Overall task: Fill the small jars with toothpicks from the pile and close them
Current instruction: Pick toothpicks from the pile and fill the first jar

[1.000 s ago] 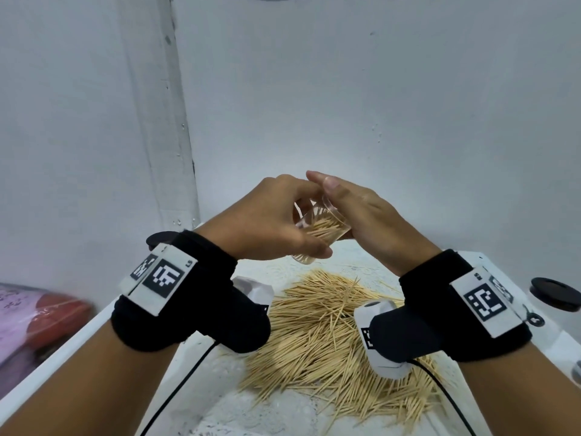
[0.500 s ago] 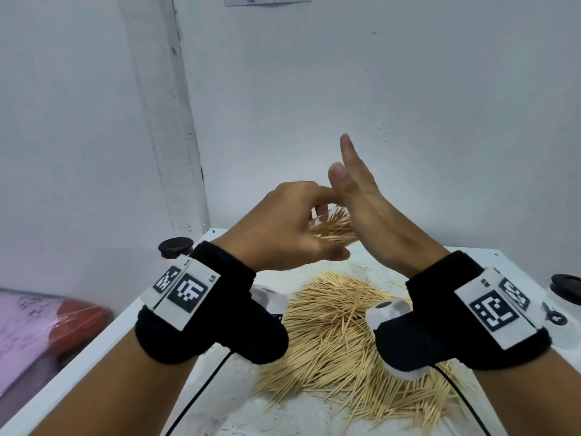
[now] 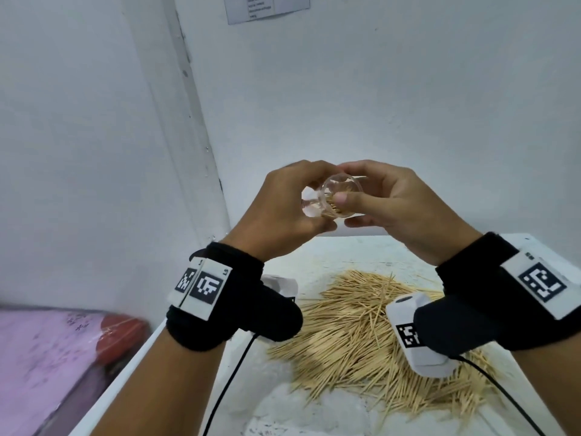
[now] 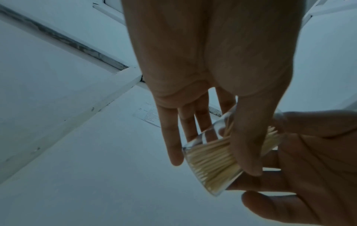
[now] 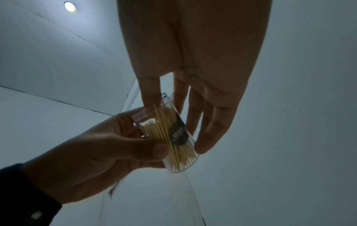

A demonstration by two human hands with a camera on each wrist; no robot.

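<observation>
Both hands are gripping the jar (image 3: 338, 199) in the air above the pile (image 3: 371, 328): left hand (image 3: 283, 209) curling round its body, right hand (image 3: 390, 209) pinching the rim, thumb pressing toothpicks (image 4: 210, 159) inward. Advisable: tilt the mouth upward and seat protruding tips below the rim before capping.

I saw a small clear glass jar (image 3: 334, 199), lidless, tilted and partly filled with toothpicks, above the loose pale wooden toothpick pile (image 3: 355, 328).

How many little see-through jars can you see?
1: the small clear glass jar half full of toothpicks, held up between the left hand and right hand. Others may be out of view.
</observation>
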